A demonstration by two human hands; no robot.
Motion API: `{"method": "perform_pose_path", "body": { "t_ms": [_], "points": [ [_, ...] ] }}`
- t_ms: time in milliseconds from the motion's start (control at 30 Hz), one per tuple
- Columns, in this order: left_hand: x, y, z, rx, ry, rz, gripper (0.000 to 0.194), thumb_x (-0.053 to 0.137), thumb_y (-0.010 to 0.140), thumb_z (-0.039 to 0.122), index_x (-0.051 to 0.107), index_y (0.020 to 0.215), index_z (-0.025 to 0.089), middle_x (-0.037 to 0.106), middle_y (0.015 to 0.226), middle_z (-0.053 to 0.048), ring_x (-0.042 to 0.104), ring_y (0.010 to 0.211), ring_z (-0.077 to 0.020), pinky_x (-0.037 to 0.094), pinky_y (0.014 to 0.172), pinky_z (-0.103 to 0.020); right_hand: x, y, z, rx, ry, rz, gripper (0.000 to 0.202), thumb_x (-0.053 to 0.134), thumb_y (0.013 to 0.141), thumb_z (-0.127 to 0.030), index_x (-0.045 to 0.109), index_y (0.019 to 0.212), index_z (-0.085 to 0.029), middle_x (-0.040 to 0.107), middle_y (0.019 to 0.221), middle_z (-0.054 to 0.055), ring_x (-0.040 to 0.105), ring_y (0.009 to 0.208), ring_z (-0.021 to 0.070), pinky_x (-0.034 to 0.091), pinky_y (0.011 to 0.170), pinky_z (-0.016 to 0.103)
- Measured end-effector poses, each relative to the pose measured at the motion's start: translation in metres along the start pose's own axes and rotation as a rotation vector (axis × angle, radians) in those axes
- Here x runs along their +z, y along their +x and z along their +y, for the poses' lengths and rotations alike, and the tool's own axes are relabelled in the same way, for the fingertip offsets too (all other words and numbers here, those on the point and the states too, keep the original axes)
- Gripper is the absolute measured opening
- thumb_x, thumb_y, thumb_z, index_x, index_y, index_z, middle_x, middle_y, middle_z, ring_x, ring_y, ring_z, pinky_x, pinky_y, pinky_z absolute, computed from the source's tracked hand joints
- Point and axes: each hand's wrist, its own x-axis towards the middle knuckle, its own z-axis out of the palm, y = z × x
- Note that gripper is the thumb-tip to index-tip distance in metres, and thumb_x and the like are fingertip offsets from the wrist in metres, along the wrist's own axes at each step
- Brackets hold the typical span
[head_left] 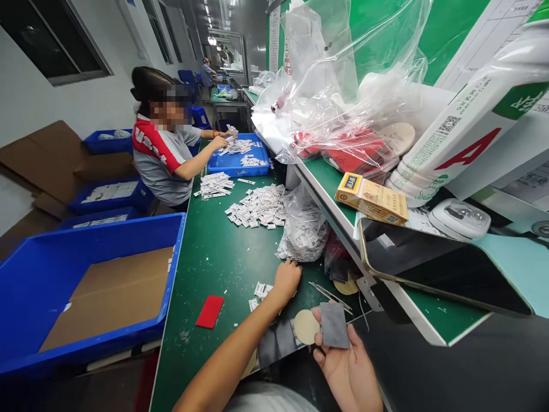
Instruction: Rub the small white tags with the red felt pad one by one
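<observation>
My left hand (pixel 288 281) reaches across the green table, its fingers curled down beside a clear plastic bag (pixel 303 229) of small white parts. What those fingers hold, if anything, is hidden. My right hand (pixel 348 366), palm up near the table's front edge, holds a thin grey square pad (pixel 335 325) between thumb and fingers. A beige round disc (pixel 306 327) sits against its fingertips; I cannot tell whether it is gripped. Several small white plastic parts (pixel 261 290) lie by my left forearm. Tweezers (pixel 328 294) rest to the right of my left hand.
A red square pad (pixel 210 312) lies on the green table (pixel 201 257). Further back is a heap of white parts (pixel 259 206). A co-worker (pixel 160 149) handles parts over a blue tray (pixel 238 170). A large blue bin (pixel 98 234) stands left; a phone (pixel 441 266) lies on the right shelf.
</observation>
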Motion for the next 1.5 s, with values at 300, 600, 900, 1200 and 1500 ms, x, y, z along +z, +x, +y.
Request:
{"method": "perform_pose_path", "body": {
  "t_ms": [300, 600, 900, 1200, 1500],
  "points": [
    [-0.001, -0.015, -0.011, 0.016, -0.237, 0.034, 0.038, 0.065, 0.096, 0.037, 0.061, 0.128, 0.018, 0.063, 0.131, -0.011, 0.066, 0.111, -0.0257, 0.057, 0.092, -0.048, 0.021, 0.001, 0.013, 0.061, 0.0, -0.06, 0.032, 0.071, 0.089, -0.041, 0.076, 0.114, -0.023, 0.076, 0.124, 0.011, 0.067, 0.08, 0.0206, 0.055, 0.069, 0.033],
    [-0.069, -0.11, -0.021, -0.246, -1.121, 0.372, 0.04, 0.072, 0.09, 0.044, 0.064, 0.119, 0.017, 0.071, 0.098, -0.004, 0.069, 0.085, -0.0175, 0.057, 0.077, -0.033, 0.038, 0.005, 0.031, -0.239, -0.518, -0.121, 0.045, 0.05, 0.101, -0.054, 0.069, 0.132, -0.027, 0.072, 0.127, 0.011, 0.068, 0.084, 0.0238, 0.057, 0.071, 0.039],
    [-0.129, -0.222, 0.025, -0.503, -1.919, 0.12, 0.048, 0.096, 0.063, 0.038, 0.069, 0.095, 0.014, 0.063, 0.073, 0.002, 0.055, 0.055, -0.0031, 0.046, 0.051, -0.012, 0.077, 0.018, 0.048, -1.694, -1.631, -0.928, 0.053, 0.049, 0.103, -0.014, 0.049, 0.153, -0.031, 0.066, 0.143, 0.003, 0.064, 0.107, 0.0212, 0.058, 0.089, 0.034],
    [-0.139, -0.24, 0.029, -0.343, -1.599, 0.5, 0.029, 0.086, 0.075, 0.036, 0.08, 0.098, 0.019, 0.073, 0.085, -0.004, 0.066, 0.072, -0.0122, 0.055, 0.067, -0.021, 0.103, 0.018, 0.041, -1.539, -1.779, -0.705, 0.06, 0.046, 0.101, -0.007, 0.041, 0.158, -0.027, 0.052, 0.156, 0.011, 0.059, 0.116, 0.0275, 0.054, 0.094, 0.044],
    [-0.135, -0.259, 0.036, 0.033, -0.371, 1.081, 0.083, 0.078, 0.079, 0.006, 0.047, 0.149, 0.038, 0.082, 0.098, 0.004, 0.076, 0.088, -0.0155, 0.055, 0.094, -0.025, 0.108, -0.012, 0.067, -1.59, -1.753, -0.851, 0.061, 0.05, 0.098, -0.008, 0.046, 0.156, -0.028, 0.041, 0.164, 0.005, 0.056, 0.116, 0.028, 0.054, 0.095, 0.04]
  ]
}}
